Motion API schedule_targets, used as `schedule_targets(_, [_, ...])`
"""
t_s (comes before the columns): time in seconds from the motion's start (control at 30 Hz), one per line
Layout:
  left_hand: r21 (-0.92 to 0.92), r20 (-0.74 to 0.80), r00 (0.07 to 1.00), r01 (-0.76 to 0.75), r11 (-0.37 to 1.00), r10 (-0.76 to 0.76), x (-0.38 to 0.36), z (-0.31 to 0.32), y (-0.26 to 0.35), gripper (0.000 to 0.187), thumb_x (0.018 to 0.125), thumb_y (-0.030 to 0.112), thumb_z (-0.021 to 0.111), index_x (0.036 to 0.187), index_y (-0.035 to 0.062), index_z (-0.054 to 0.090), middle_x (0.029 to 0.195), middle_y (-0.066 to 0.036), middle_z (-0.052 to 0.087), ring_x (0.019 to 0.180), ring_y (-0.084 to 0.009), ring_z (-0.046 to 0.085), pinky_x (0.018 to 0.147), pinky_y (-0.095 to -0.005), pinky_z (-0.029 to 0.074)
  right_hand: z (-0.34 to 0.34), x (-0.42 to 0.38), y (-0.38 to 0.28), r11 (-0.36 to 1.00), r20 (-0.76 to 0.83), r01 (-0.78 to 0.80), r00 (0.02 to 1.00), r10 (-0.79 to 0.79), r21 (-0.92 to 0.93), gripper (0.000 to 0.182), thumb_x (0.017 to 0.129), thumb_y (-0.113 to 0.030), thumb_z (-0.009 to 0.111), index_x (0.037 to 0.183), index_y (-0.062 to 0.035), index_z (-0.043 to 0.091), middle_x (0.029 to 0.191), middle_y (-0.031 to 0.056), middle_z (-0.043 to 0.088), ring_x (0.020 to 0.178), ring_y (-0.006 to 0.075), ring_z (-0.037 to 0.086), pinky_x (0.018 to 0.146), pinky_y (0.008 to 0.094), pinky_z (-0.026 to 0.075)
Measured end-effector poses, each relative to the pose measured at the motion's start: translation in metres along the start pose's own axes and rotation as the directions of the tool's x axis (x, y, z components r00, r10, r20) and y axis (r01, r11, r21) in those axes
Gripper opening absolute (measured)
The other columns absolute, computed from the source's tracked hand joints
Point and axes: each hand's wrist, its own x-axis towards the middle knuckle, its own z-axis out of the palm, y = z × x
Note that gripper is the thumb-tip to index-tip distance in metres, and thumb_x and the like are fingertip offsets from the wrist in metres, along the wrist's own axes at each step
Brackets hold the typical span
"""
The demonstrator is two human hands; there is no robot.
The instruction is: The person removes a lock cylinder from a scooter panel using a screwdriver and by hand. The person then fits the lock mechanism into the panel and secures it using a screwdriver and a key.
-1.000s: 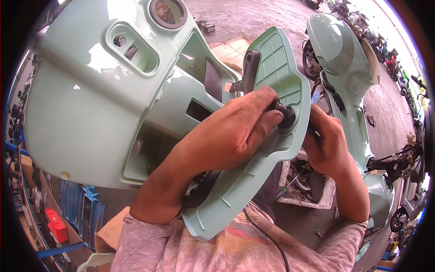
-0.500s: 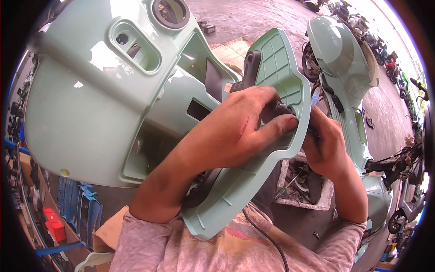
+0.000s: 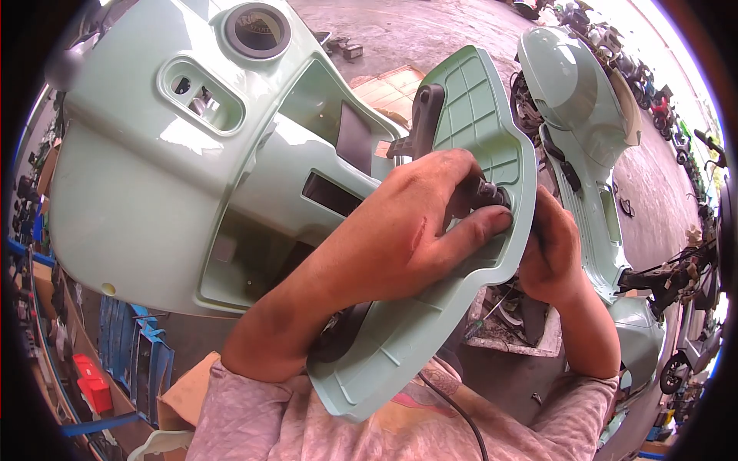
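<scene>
1. So the mint-green panel is propped up at a slant right in front of the wearer's shirt, ribbed side facing left.
2. Left hand is wrapped around a dark round fitting, thumb on its near side. That fitting sits on the ribbed face, pretty close to the panel's right edge.
3. Right hand is curled up against the other face, same edge. Can't tell if it's pinching anything, the fingers are mostly hidden.
4. Hands are apart, btw, with the panel between them.
5. Big glossy green body shell fills the left, with a black bracket between it and the panel's upper left edge.
6. Grubby white tray on the floor below the right hand, green-handled tool by its left edge.
</scene>
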Motion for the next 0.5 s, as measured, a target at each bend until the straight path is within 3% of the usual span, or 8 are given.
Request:
schedule_targets(0.3, [-0.089, 0.025, 0.999, -0.039, 0.995, 0.042, 0.002, 0.002, 0.002, 0.037, 0.087, 0.021, 0.063, 0.108, -0.0066, 0.051, 0.101, -0.022, 0.056, 0.091, -0.0347, 0.057, 0.080, -0.0381, 0.045, -0.003, -0.003, 0.002, 1.000, 0.009, -0.010, 1.000, 0.010, 0.015, 0.026, 0.095, -0.015, 0.055, 0.113, 0.0038, 0.054, 0.092, 0.0136, 0.066, 0.080, 0.0168, 0.062, 0.075, 0.0311, 0.050])
schedule_targets(0.4, [-0.262, 0.005, 1.000, 0.014, 0.965, -0.013, 0.003, 0.001, -0.011, 0.038, 0.086, 0.023, 0.065, 0.106, -0.0067, 0.052, 0.098, -0.021, 0.057, 0.088, -0.0334, 0.057, 0.078, -0.0369, 0.046, -0.004, -0.002, 0.000, 1.000, 0.017, 0.010, 1.000, -0.009, -0.029, 0.026, 0.095, -0.015, 0.055, 0.113, 0.0040, 0.054, 0.091, 0.0135, 0.067, 0.080, 0.0164, 0.063, 0.074, 0.0307, 0.050])
schedule_targets(0.5, [-0.234, 0.121, 0.981, 0.174, 0.957, -0.149, 0.005, -0.006, -0.022, 0.039, 0.084, 0.024, 0.067, 0.104, -0.0069, 0.053, 0.095, -0.021, 0.059, 0.088, -0.0338, 0.058, 0.078, -0.0369, 0.046, -0.005, -0.001, 0.000, 0.999, 0.030, -0.011, 0.999, 0.012, -0.038, 0.026, 0.095, -0.015, 0.055, 0.113, 0.0039, 0.055, 0.090, 0.0132, 0.066, 0.078, 0.0159, 0.063, 0.073, 0.0302, 0.050])
